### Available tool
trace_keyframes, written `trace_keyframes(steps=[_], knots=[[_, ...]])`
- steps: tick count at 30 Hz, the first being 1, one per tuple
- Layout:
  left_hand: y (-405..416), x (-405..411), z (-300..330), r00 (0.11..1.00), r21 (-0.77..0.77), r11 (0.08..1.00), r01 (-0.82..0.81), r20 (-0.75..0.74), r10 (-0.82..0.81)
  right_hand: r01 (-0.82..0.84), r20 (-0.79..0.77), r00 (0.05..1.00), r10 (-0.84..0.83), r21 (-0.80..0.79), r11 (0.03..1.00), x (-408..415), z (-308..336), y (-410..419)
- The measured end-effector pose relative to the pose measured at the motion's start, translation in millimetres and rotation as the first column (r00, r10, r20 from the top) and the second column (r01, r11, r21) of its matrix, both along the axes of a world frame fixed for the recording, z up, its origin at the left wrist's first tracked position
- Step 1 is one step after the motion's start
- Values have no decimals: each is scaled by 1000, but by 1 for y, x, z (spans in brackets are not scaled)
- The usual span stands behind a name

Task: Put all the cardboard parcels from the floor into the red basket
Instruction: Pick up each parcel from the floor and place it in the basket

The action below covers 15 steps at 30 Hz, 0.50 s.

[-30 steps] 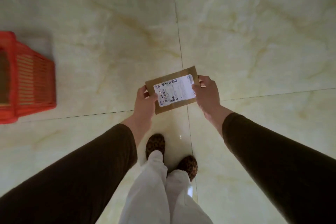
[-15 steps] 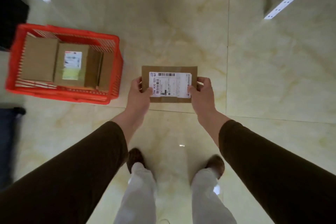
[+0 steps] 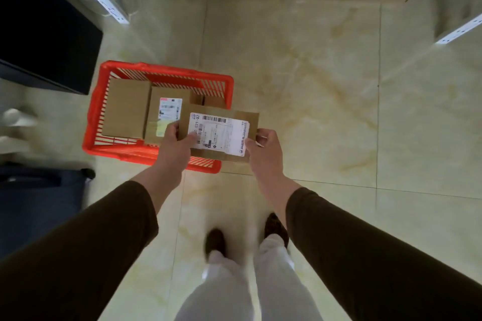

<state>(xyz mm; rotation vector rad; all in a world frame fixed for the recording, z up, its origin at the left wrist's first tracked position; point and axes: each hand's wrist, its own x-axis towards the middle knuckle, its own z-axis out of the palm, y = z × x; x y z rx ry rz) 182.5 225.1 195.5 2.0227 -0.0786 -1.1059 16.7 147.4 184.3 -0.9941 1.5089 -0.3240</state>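
Parcel carried to basket, not yet dropped.

Left hand and right hand clamped on short ends of flat labelled parcel, held level above the near right corner of the basket. Looks light, stiff, thin; end grips suit it, smooth label maybe slippery. Boxes already inside basket, toward its left.

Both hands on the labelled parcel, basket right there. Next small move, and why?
Probably shift the flat brown cardboard parcel leftward and lower it into the red plastic basket: left hand and right hand hold its ends, half past the basket's right rim.
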Motion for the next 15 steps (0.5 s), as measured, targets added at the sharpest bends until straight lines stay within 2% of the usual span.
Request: trace_keyframes(steps=[3, 7, 9, 13, 15], knots=[[-2, 42, -9, 996, 25, 997, 72, 43, -73, 115, 14, 993, -116, 68, 991, 33, -6, 18], [-18, 95, -18, 952, 40, 959, 280, 117, -283, 274, 29, 958, -285, 195, 942, 82, -20, 45], [-30, 121, -19, 886, 70, 900, 430, 160, -436, 376, 44, 916, -399, 254, 891, 105, -26, 55], [-51, 159, -21, 708, 126, 724, 678, 153, -690, 529, 44, 818, -574, 335, 780, 140, -31, 76], [-66, 168, -21, 588, 128, 610, 782, 177, -790, 596, 38, 756, -653, 370, 712, 157, -32, 82]])
